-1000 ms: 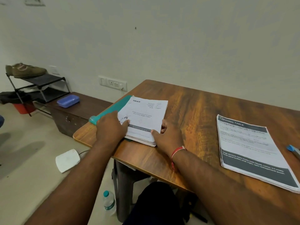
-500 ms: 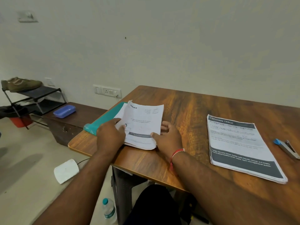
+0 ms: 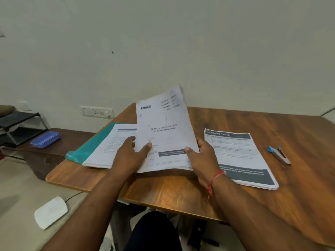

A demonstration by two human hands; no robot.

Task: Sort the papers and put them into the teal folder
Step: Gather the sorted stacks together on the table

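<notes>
**Lifted sheaf could fan and slip**

The sheaf (image 3: 163, 134) hangs tilted above the bench (image 3: 181, 192). The left hand (image 3: 126, 156) and right hand (image 3: 203, 154) pinch its near corners, thumbs on top. More papers (image 3: 110, 147) lie on the teal folder (image 3: 87, 147) at the bench's left edge. With so light a hold, loose sheets may slide out, or mix with the right stack (image 3: 241, 156).

Left hand (image 3: 126, 158) and right hand (image 3: 205, 156) grip, thumbs uppermost.
</notes>
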